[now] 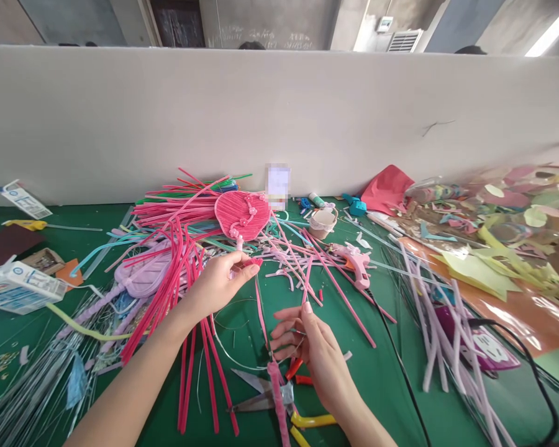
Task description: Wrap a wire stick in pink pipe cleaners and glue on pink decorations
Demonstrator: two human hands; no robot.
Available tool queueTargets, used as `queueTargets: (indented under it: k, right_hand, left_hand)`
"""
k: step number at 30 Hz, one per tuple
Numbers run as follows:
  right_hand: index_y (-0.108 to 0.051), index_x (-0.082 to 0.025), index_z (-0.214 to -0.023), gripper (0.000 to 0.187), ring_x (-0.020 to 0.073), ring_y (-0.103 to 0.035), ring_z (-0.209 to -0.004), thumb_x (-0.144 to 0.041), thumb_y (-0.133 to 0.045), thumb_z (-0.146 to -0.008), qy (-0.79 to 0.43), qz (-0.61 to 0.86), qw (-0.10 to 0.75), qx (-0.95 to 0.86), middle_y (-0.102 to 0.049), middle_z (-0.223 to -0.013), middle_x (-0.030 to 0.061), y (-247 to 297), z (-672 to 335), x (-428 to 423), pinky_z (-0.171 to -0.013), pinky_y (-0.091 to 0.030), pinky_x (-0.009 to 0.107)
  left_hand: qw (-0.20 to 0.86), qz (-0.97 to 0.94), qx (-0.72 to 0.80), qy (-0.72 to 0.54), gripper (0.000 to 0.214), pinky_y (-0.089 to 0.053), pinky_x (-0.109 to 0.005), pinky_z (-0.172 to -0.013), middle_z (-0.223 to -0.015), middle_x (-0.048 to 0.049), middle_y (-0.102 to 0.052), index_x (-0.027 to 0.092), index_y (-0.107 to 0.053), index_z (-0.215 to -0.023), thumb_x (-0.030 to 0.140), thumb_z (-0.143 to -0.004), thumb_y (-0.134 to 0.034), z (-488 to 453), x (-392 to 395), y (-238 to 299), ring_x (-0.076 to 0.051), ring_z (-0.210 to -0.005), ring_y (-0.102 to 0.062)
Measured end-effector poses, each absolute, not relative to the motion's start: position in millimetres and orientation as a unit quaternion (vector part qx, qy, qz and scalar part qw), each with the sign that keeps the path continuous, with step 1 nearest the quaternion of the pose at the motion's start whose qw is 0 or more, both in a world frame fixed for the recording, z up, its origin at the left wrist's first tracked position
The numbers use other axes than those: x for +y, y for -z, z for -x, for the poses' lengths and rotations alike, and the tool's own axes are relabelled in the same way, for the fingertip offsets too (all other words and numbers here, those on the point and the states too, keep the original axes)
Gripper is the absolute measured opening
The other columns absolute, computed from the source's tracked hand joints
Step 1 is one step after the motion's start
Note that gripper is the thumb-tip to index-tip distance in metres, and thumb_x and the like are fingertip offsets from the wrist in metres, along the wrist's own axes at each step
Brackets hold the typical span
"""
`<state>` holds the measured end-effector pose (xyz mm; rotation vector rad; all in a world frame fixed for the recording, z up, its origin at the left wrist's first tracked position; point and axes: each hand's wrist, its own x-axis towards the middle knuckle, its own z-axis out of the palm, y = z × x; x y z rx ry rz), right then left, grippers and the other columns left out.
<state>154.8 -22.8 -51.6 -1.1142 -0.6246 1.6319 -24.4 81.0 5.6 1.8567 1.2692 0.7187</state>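
My left hand (228,278) is closed in a pinch, with a short red-pink piece (254,262) at its thumb and fingertips. A thin pink pipe cleaner (261,310) runs down below these fingertips. Just beyond my left hand is a round red-pink fan (246,217), decorated with small pink flowers. Lower and to the right, my right hand (314,347) has its thumb raised against the bent fingers; what lies in the pinch is too small to make out. A pink wrapped stick (278,400) lies below it, across the scissors (256,400) with yellow and red handles.
Red pipe cleaners (172,285) heap up at left, around a lilac fan (144,273). A pink glue gun (354,261), its cord trailing forward, lies near a paper cup (323,222). Lilac pipe cleaners (428,323) spread rightward. A white partition (279,112) bounds the back.
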Motion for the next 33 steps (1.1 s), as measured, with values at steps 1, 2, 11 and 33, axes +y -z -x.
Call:
queueTargets:
  k: [1,2,11,33]
  right_hand:
    - [-0.072,-0.016,-0.087,0.06,0.0175,-0.068,-0.063,-0.074,-0.059,-0.078,-0.677,0.464,0.51,-0.259,-0.068,-0.072,0.0051,51,-154,-23,-0.057,-0.056,0.028]
    - [-0.072,-0.016,-0.087,0.061,0.0177,-0.068,-0.063,-0.074,-0.059,-0.078,-0.676,0.465,0.509,-0.259,-0.068,-0.071,0.0054,51,-153,-23,-0.057,-0.056,0.028]
    - [-0.072,-0.017,-0.09,0.056,0.0175,-0.068,-0.065,-0.071,-0.059,-0.081,-0.671,0.473,0.509,-0.26,-0.069,-0.075,0.0055,56,-158,-20,-0.06,-0.057,0.028]
    - [-0.053,-0.025,-0.128,0.043,0.0312,-0.048,-0.131,-0.046,-0.052,-0.091,-0.284,0.647,0.444,-0.551,-0.042,-0.144,0.015,62,-169,-5,-0.103,-0.046,0.051]
  left_hand:
    - [0.379,-0.729,0.495,-0.282,0.035,-0.05,-0.032,-0.076,-0.084,-0.0039,-0.071,0.019,-0.065,-0.086,0.052,-0.088,-0.056,24,82,-5,-0.022,-0.079,-0.066]
    - [0.38,-0.73,0.493,-0.283,0.034,-0.05,-0.032,-0.076,-0.085,-0.0042,-0.072,0.019,-0.065,-0.086,0.051,-0.088,-0.057,23,82,-4,-0.022,-0.08,-0.066]
    - [0.423,-0.71,0.487,-0.282,0.046,-0.051,-0.03,-0.069,-0.091,-0.0077,-0.074,0.017,-0.07,-0.092,0.06,-0.083,-0.061,33,95,9,-0.024,-0.08,-0.068]
    - [0.088,-0.661,0.701,-0.253,0.033,-0.026,-0.032,-0.055,-0.047,-0.0005,-0.048,0.025,-0.044,-0.05,0.035,-0.077,-0.06,121,119,-29,-0.02,-0.05,-0.044]
